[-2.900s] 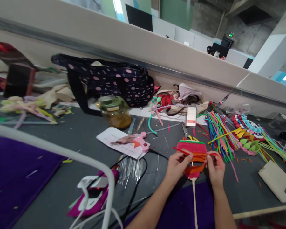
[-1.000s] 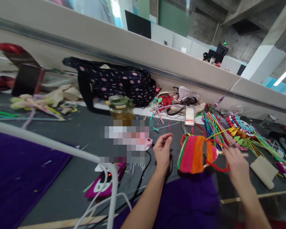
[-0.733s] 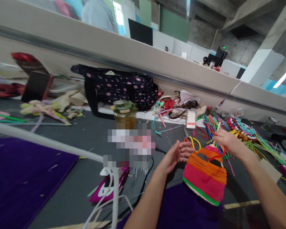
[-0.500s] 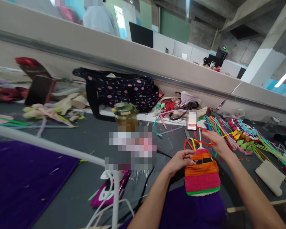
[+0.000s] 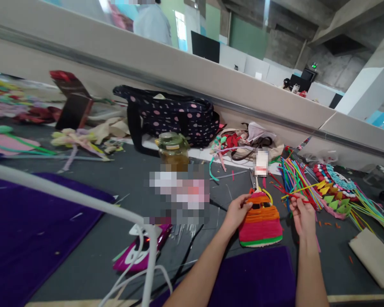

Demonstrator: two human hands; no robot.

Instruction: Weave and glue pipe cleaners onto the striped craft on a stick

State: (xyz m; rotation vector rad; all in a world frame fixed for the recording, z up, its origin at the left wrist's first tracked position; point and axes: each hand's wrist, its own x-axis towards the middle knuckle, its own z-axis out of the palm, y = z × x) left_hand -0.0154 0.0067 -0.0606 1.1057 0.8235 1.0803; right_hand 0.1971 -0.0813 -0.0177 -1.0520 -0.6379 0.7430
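A small woven piece (image 5: 260, 222) in orange, pink and green bands lies flat on the grey table. My left hand (image 5: 237, 211) grips its upper left edge. My right hand (image 5: 301, 212) sits just right of it and pinches a thin red pipe cleaner (image 5: 298, 196) at the edge of a fanned pile of coloured pipe cleaners (image 5: 294, 179). Scissors with yellow handles (image 5: 253, 181) lie right behind the woven piece.
A dotted dark bag (image 5: 176, 115) and a jar with a green lid (image 5: 173, 150) stand at the back. A purple iron (image 5: 141, 249) with its black cord lies front left, beside a white tube frame (image 5: 83, 200). Purple cloth (image 5: 25, 230) covers the left. A beaded colourful mat (image 5: 334, 183) lies right.
The woven piece was turned over in the air and laid flat on the table. My right hand swung from it to the pipe cleaner pile and back near it.
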